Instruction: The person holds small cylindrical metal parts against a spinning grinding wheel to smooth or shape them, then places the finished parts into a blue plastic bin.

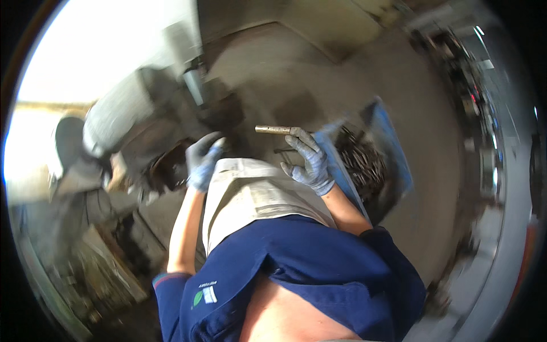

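My right hand (310, 161), in a grey-and-blue work glove, grips one end of a short, dull metal rod (272, 130) with its fingertips. The rod points left, roughly level, and has small dark spots along its side. Behind that hand's thumb a thin dark bar (282, 151) shows; whether the hand touches it I cannot tell. My left hand (204, 161), gloved alike, is raised beside a blurred machine with its fingers loosely bent and slightly apart. Nothing is visible in it.
Close by my right forearm stands a blue-edged bin (401, 149) with a heap of dark metal parts (362, 162). A grey machine (122, 114) fills the left side, smeared by motion. Lower left is a wooden crate or pallet (108, 262). Cluttered shelving (464, 80) lines the far right.
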Available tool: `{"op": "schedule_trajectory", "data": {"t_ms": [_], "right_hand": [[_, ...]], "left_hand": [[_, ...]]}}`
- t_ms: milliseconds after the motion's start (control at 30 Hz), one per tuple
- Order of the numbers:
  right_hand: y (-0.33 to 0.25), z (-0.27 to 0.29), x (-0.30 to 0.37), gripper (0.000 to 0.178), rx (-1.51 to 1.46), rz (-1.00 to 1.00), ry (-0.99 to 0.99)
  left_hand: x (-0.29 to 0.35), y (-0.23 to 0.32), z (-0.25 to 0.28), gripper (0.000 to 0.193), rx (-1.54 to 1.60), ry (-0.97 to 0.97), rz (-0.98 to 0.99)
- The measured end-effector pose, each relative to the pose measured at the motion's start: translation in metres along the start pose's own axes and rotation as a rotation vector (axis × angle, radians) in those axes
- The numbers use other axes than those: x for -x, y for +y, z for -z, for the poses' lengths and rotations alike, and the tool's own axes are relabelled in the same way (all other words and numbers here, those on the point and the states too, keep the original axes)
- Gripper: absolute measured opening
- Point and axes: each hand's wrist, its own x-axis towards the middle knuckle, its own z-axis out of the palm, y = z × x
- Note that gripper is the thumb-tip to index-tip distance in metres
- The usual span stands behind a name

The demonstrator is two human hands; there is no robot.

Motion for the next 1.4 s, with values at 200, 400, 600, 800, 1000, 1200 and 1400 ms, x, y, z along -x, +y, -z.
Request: {"op": "schedule_trajectory", "data": {"t_ms": [200,400,600,800,1000,1200,1400], "right_hand": [[0.035,0.093,0.085,0.046,0.382,-0.489,0.193],[0.044,0.043,0.096,0.051,0.127,-0.473,-0.166],[0.042,-0.009,0.039,0.037,-0.297,-0.209,-0.307],[0.095,-0.077,0.018,0.016,-0.532,-0.129,-0.262],[0.075,-0.116,0.002,0.025,-0.907,-0.636,-0.707],[0.061,-0.125,-0.018,0.028,-0.749,-0.509,-0.885],[0.051,-0.138,-0.023,0.029,-0.638,-0.462,-1.001]], "left_hand": [[0.025,-0.066,0.044,0.019,0.243,0.195,0.279],[0.044,-0.120,0.085,0.019,0.063,0.130,0.209],[0.058,-0.083,0.057,0.025,-0.259,0.192,0.186],[0.133,-0.088,0.123,0.024,-0.357,0.623,0.202],[0.343,-0.108,0.118,0.020,0.056,1.441,0.230],[0.474,-0.199,0.096,0.018,0.150,1.831,0.469],[0.468,-0.209,0.140,0.031,-0.239,1.538,1.101]]}}
